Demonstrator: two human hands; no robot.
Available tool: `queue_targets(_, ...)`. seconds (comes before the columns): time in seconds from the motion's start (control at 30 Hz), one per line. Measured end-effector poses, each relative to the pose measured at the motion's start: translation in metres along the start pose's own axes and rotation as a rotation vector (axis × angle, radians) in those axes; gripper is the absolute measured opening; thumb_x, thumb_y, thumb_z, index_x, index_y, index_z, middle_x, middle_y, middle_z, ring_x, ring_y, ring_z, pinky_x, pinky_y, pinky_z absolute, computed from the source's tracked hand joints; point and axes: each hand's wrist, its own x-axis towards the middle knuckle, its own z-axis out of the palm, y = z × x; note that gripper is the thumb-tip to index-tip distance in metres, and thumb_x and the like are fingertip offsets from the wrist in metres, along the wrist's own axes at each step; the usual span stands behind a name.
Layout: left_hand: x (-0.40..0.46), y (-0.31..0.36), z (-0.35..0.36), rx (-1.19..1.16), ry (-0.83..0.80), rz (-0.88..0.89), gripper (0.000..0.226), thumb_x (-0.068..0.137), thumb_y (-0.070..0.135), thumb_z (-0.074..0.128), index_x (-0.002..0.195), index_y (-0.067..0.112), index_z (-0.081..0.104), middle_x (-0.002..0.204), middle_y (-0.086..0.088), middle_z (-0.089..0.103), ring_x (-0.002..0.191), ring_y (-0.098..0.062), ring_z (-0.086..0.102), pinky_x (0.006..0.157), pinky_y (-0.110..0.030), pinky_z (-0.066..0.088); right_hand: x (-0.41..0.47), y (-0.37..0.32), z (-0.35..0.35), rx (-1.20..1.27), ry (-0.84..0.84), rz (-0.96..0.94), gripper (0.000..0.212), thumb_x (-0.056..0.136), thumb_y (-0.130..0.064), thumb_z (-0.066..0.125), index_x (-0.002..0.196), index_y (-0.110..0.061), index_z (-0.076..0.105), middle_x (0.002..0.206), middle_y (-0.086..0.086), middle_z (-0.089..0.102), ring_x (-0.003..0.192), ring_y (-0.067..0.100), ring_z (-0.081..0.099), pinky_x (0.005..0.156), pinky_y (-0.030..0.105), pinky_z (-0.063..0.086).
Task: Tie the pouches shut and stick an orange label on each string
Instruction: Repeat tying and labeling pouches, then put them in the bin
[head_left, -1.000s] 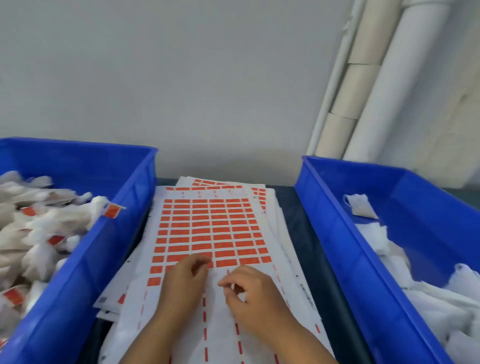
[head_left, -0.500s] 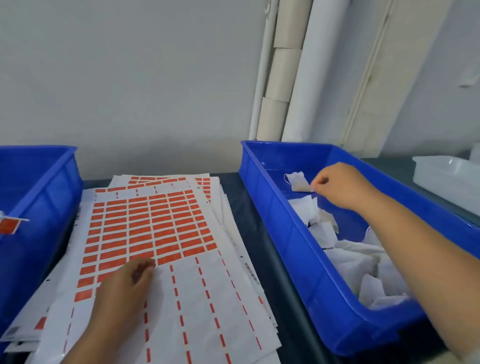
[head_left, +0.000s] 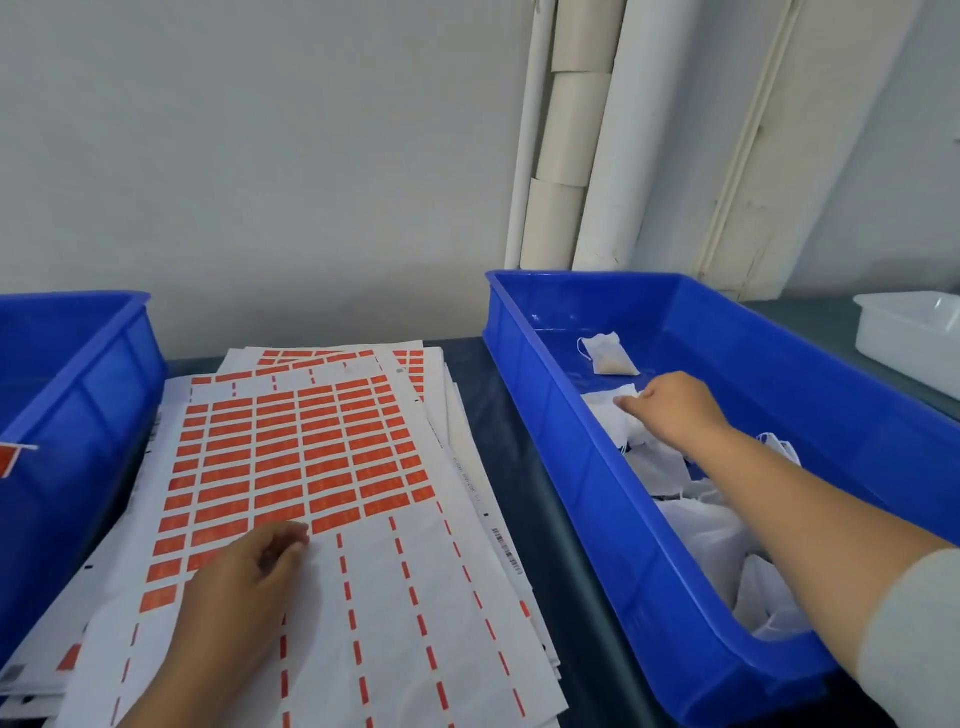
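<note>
A sheet of orange labels (head_left: 311, 441) tops a stack of sheets between two blue bins. My left hand (head_left: 244, 582) rests on the sheet's near part, fingers loosely bent at the lowest full row of labels. The right blue bin (head_left: 540, 415) holds several white pouches (head_left: 701, 525). One pouch (head_left: 609, 357) with tan filling lies alone at the far end. My right hand (head_left: 675, 410) reaches into this bin, and its fingertips pinch the edge of a white pouch (head_left: 605, 410) at the top of the pile.
The left blue bin (head_left: 104, 395) stands at the left edge; an orange label (head_left: 8, 460) on a string sticks out over its side. A white tray (head_left: 909, 338) sits at the far right. White pipes (head_left: 571, 156) run up the wall behind.
My right hand left the label sheet, reached into the right bin toward the far pouch, then drew back to the pile. My left hand stayed on the sheet.
</note>
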Motion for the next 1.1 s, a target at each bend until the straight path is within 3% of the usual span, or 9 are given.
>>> queue_targets(0.13,-0.002,-0.001,0.0,-0.004,-0.004,0.006,0.02,0.09,0.026,0.058,0.11,0.025,0.063,0.107,0.007,0.06,0.087,-0.012,0.058,0.086,-0.035,0.053,-0.006,-0.008,0.014,-0.154,-0.163,0.079,0.041,0.085,-0.051,0.061,0.074,-0.013,0.05,0.072,0.001,0.053,0.062,0.015,0.049,0.05,0.027,0.034)
queue_targets(0.27,-0.002,-0.002,0.001,-0.002,-0.003,0.008,0.021,0.091,0.027,0.057,0.11,0.025,0.063,0.109,0.007,0.061,0.087,-0.01,0.056,0.086,-0.033,0.051,-0.007,-0.008,0.015,-0.153,-0.158,0.121,0.034,0.082,-0.037,0.067,0.088,-0.008,0.05,0.073,0.001,0.051,0.062,0.014,0.047,0.05,0.026,0.033)
queue_targets(0.33,-0.002,-0.002,0.001,-0.01,-0.003,0.011,0.02,0.091,0.027,0.057,0.11,0.025,0.063,0.109,0.008,0.061,0.087,-0.009,0.055,0.086,-0.032,0.05,-0.009,-0.006,0.013,-0.139,-0.148,0.139,0.032,0.084,-0.035,0.065,0.085,-0.008,0.049,0.073,0.002,0.049,0.062,0.015,0.046,0.05,0.026,0.033)
queue_targets(0.47,-0.001,-0.005,0.002,-0.028,-0.002,0.02,0.018,0.091,0.026,0.057,0.108,0.026,0.063,0.108,0.008,0.062,0.088,-0.009,0.054,0.086,-0.031,0.05,-0.011,-0.005,0.014,-0.081,-0.199,0.208,0.032,0.086,-0.038,0.063,0.094,-0.008,0.058,0.09,0.006,0.062,0.082,0.023,0.06,0.066,0.031,0.046)
queue_targets(0.63,0.0,-0.007,0.001,-0.044,0.001,0.037,0.016,0.091,0.026,0.057,0.105,0.026,0.063,0.104,0.01,0.059,0.087,-0.008,0.054,0.085,-0.031,0.049,-0.013,-0.008,0.011,-0.034,-0.135,0.207,0.025,0.083,-0.026,0.067,0.078,-0.007,0.052,0.075,0.006,0.054,0.069,0.02,0.052,0.054,0.028,0.037)
queue_targets(0.77,0.001,-0.009,0.001,-0.046,-0.003,0.053,0.014,0.091,0.027,0.057,0.103,0.028,0.063,0.098,0.013,0.057,0.084,-0.006,0.053,0.081,-0.027,0.047,-0.018,-0.004,0.01,0.025,-0.232,0.266,0.026,0.088,-0.032,0.06,0.087,-0.006,0.06,0.087,0.008,0.063,0.079,0.025,0.059,0.066,0.031,0.043)
queue_targets(0.87,0.002,-0.01,0.001,-0.047,-0.008,0.058,0.014,0.091,0.026,0.057,0.103,0.027,0.064,0.097,0.014,0.057,0.084,-0.006,0.054,0.081,-0.027,0.047,-0.019,-0.004,0.014,0.041,-0.287,0.244,0.022,0.088,-0.026,0.063,0.083,-0.006,0.053,0.086,0.009,0.055,0.073,0.023,0.051,0.067,0.03,0.043)
queue_targets(0.97,0.004,-0.012,0.002,-0.059,-0.009,0.061,0.014,0.091,0.025,0.057,0.103,0.026,0.064,0.097,0.013,0.057,0.083,-0.006,0.054,0.078,-0.026,0.046,-0.016,-0.009,0.011,0.129,-0.203,0.205,0.02,0.086,-0.02,0.064,0.075,-0.007,0.055,0.086,0.011,0.06,0.076,0.024,0.053,0.069,0.033,0.044)
queue_targets(1.1,0.005,-0.013,0.003,-0.072,-0.013,0.059,0.015,0.091,0.025,0.057,0.103,0.027,0.064,0.096,0.013,0.057,0.082,-0.006,0.054,0.075,-0.023,0.045,-0.014,-0.012,0.003,0.394,-0.092,0.208,0.026,0.085,-0.025,0.068,0.069,-0.007,0.059,0.068,0.002,0.063,0.061,0.016,0.053,0.055,0.028,0.039)
